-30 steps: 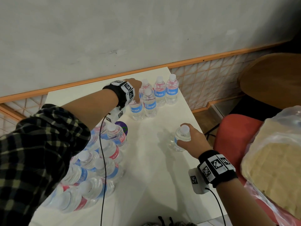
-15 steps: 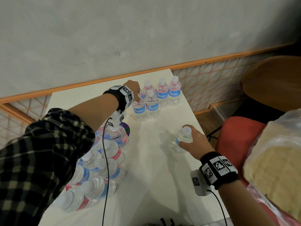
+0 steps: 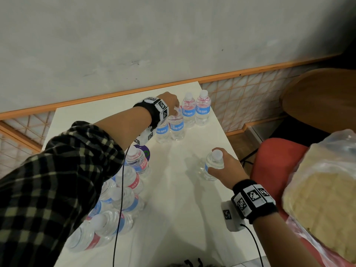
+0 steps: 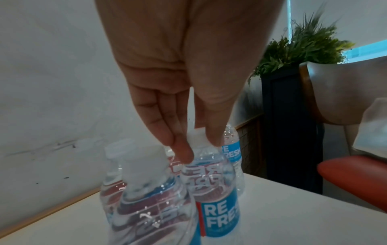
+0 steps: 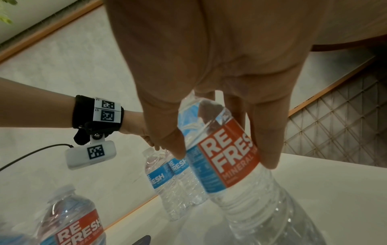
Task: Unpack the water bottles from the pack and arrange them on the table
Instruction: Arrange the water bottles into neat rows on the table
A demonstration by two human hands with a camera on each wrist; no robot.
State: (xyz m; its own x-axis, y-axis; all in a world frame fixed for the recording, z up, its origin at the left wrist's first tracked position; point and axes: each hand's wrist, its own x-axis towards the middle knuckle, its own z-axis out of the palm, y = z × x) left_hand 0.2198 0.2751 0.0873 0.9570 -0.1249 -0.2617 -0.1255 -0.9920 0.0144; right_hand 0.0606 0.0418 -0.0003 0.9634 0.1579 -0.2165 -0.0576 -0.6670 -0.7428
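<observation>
The left hand [image 3: 169,102] pinches the cap of a bottle [image 3: 176,126] standing in the far group [image 3: 194,112] on the white table [image 3: 183,218]. The right hand [image 3: 226,168] grips another bottle [image 3: 211,167] upright near the right edge — the pack [image 3: 115,199] lies at left.
</observation>
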